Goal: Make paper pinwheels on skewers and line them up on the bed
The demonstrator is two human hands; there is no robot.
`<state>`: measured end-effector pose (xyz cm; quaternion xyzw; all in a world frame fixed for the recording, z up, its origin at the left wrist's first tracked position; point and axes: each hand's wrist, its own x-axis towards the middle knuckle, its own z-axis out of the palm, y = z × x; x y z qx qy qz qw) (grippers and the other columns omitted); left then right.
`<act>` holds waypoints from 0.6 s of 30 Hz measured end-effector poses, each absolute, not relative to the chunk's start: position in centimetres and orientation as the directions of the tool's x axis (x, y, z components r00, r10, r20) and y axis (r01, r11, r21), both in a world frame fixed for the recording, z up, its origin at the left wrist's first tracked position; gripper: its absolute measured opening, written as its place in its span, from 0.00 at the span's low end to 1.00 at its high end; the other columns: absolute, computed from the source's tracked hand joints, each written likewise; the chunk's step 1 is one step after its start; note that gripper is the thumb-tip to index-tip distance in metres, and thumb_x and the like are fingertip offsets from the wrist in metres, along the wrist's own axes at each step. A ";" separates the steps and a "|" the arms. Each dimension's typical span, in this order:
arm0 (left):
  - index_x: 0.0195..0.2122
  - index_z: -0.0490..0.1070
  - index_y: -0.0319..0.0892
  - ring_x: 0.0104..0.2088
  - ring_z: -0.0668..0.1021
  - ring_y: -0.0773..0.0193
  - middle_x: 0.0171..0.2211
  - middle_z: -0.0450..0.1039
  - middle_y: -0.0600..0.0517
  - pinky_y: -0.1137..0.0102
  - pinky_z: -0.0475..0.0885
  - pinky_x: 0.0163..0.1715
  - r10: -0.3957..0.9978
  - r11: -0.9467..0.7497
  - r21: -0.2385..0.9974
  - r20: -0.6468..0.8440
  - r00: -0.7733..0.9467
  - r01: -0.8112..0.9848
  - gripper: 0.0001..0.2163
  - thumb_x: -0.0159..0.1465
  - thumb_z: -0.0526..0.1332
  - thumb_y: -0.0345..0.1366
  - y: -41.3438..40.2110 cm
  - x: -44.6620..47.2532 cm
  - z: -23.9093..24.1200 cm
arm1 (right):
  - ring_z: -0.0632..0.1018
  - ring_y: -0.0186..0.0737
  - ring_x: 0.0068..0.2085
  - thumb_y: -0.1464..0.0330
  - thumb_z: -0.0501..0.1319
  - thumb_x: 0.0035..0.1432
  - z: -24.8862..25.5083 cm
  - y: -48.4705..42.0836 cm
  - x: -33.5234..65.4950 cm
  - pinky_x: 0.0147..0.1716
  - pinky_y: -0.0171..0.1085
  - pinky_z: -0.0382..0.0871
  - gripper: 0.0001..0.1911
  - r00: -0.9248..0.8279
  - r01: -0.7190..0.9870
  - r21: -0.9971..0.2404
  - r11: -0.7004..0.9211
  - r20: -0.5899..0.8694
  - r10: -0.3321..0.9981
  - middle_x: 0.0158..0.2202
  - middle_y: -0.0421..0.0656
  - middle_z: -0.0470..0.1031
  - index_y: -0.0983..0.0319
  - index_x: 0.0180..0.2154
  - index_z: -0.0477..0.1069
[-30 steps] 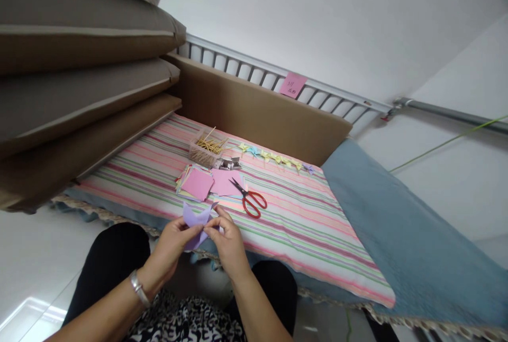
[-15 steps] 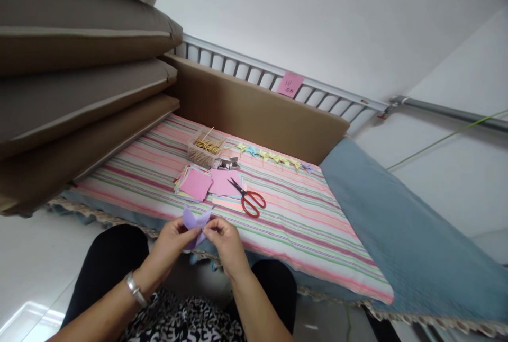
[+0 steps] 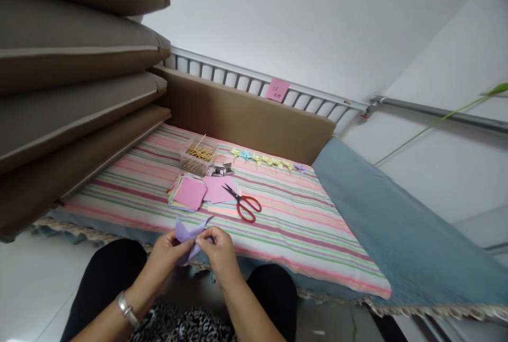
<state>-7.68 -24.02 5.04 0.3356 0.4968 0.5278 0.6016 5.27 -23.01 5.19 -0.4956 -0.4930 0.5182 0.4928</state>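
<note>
A piece of purple paper [image 3: 183,232] with pointed flaps is held over the front edge of the cloth. My left hand [image 3: 170,251] grips its left side between thumb and fingers. At its middle, my right hand [image 3: 216,249] pinches the paper, hiding part of it. Beyond the hands lie a stack of pink and coloured square papers [image 3: 190,194] and a second pile topped by a pink sheet [image 3: 217,189]. Scissors with red handles [image 3: 246,207] rest partly on that pile, blades apart and pointing back left.
A clear box of thin sticks [image 3: 197,158] stands behind the papers, beside a small container of metallic pieces [image 3: 220,169]. Several small paper pinwheels [image 3: 269,162] line the back of the striped cloth [image 3: 301,225]. Stacked brown cushions [image 3: 83,80] rise at left.
The camera view has shifted, moving the whole scene slightly left and down. At the right of the purple paper, one flap now stands out as a point; both hands keep hold of it.
</note>
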 end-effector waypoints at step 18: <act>0.32 0.79 0.41 0.28 0.77 0.61 0.27 0.79 0.50 0.70 0.70 0.31 0.955 0.298 0.908 -0.286 0.082 -0.296 0.15 0.44 0.72 0.41 -23.0 -8.7 4.2 | 0.67 0.33 0.23 0.74 0.62 0.40 5.0 -22.3 5.2 0.26 0.32 0.59 0.02 0.023 -0.033 -0.999 -0.003 -0.003 1.000 0.19 0.36 0.71 0.62 0.20 0.72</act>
